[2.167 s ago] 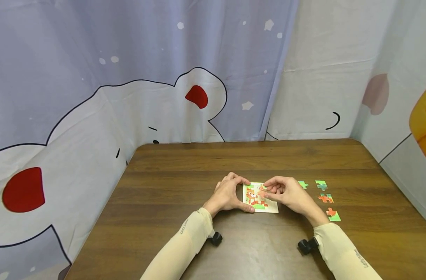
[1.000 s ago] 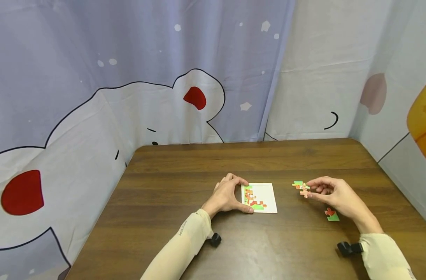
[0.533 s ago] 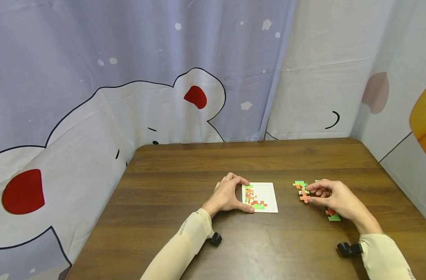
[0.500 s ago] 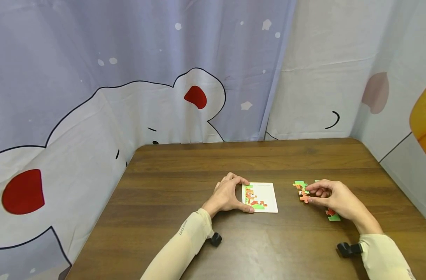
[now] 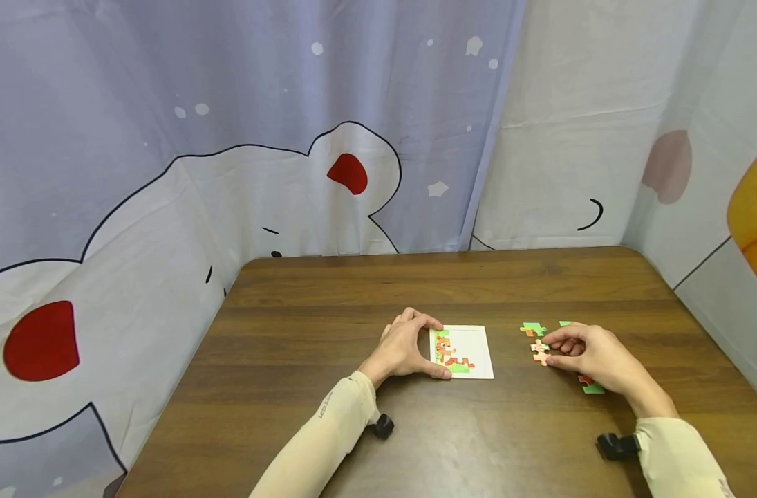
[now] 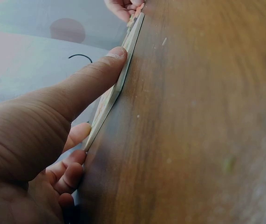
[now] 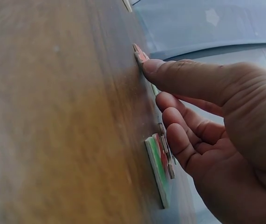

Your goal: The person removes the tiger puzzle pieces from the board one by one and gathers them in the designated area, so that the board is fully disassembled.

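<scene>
My left hand (image 5: 403, 349) holds a square puzzle board (image 5: 478, 349) by its left side, with the thumb on the near edge and a finger on the far edge. Joined pieces showing an orange cartoon animal and green fill the board's left side and part of its bottom; the rest is bare white. To the right of the board, my right hand (image 5: 592, 356) pinches an orange and white jigsaw piece (image 5: 540, 351) between thumb and fingers, low at the tabletop. A green and orange jigsaw piece (image 5: 532, 328) lies just beyond it.
More loose jigsaw pieces lie by the right hand: a green and red one (image 5: 592, 386) shows below it, and a green corner (image 5: 565, 323) peeks out behind it. Patterned curtains (image 5: 353, 200) hang along the far side of the wooden table (image 5: 328, 297).
My right hand has carried the orange and white piece from over the board rightward to the loose pieces, then shifted it slightly nearer. The left hand has stayed on the board.
</scene>
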The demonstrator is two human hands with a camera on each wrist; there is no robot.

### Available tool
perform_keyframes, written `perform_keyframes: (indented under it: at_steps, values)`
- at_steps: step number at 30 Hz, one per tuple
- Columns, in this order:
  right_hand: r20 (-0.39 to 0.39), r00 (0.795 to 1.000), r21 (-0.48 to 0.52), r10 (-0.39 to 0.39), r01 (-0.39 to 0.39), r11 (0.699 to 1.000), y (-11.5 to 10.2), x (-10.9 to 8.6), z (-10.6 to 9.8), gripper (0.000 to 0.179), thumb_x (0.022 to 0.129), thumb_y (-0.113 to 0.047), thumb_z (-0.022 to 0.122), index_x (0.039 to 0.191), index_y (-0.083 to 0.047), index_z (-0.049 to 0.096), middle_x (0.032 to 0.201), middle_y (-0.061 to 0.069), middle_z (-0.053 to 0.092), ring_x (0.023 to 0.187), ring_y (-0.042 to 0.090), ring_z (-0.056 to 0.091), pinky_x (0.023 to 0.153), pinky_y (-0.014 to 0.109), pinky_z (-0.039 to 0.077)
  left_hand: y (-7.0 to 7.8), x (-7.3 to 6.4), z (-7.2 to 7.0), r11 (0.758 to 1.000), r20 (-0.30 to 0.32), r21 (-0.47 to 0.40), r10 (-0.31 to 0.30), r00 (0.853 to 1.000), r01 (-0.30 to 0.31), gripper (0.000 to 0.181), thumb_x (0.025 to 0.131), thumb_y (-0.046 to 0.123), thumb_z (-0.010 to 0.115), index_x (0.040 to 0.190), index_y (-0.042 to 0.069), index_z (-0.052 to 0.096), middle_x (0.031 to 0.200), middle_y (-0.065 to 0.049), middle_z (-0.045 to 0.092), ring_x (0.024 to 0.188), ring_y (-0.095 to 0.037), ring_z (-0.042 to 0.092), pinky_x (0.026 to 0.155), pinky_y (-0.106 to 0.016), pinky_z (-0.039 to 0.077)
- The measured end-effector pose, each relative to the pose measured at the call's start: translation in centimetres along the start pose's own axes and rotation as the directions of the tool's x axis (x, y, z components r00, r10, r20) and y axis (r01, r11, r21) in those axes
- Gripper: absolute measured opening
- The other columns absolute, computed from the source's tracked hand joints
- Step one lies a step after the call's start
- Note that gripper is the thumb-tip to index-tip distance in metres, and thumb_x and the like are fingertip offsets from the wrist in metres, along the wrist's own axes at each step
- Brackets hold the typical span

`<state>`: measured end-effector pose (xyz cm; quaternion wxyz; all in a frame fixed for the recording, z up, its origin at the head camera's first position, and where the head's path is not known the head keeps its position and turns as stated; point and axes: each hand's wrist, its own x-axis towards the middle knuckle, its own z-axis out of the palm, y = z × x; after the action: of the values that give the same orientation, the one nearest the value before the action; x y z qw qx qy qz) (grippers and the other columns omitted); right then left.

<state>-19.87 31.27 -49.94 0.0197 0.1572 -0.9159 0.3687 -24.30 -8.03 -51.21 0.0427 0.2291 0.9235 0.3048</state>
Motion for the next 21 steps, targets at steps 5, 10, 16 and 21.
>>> perform_keyframes:
  at_steps: [5,10,16,21]
  values:
    - [0.001,1.0,-0.03,0.003,-0.003,1.0,0.11,0.06,0.07,0.029,0.089,-0.02,0.097,0.114,-0.012,0.084,0.095,-0.001,0.072,0.079,0.004,0.063,0.07,0.022,0.053,-0.01,0.03,0.07,1.0,0.002,-0.007,-0.006,1.0,0.006,0.089,0.065,0.056,0.109,0.141,0.03,0.07,0.139,0.002,0.057,0.132,-0.024,0.055,0.112,-0.045,0.041]
    - [-0.005,1.0,-0.013,-0.003,0.003,1.0,0.05,0.05,0.11,0.029,0.089,-0.019,0.096,0.114,-0.012,0.084,0.094,-0.002,0.072,0.074,0.004,0.063,0.065,0.024,0.054,-0.03,0.07,0.05,1.0,0.001,-0.007,-0.006,1.0,0.006,0.088,0.065,0.056,0.109,0.14,0.03,0.07,0.14,0.002,0.057,0.132,-0.024,0.055,0.112,-0.045,0.041]
    - [0.007,1.0,0.026,0.006,-0.006,1.0,-0.07,-0.01,0.09,0.029,0.091,-0.016,0.094,0.118,-0.01,0.083,0.096,0.002,0.071,0.074,0.006,0.063,0.059,0.026,0.054,-0.06,0.08,0.02,1.0,0.003,-0.004,-0.006,1.0,0.006,0.089,0.065,0.056,0.108,0.141,0.03,0.07,0.141,0.001,0.057,0.133,-0.025,0.055,0.112,-0.045,0.041]
    - [-0.01,1.0,0.011,0.015,-0.015,1.0,-0.2,-0.06,-0.01,0.03,0.092,-0.018,0.094,0.118,-0.01,0.083,0.098,0.003,0.071,0.077,0.007,0.064,0.064,0.025,0.055,-0.06,0.08,0.05,1.0,0.003,-0.001,-0.006,1.0,0.006,0.089,0.065,0.056,0.109,0.141,0.03,0.07,0.141,0.002,0.057,0.133,-0.024,0.055,0.112,-0.045,0.041]
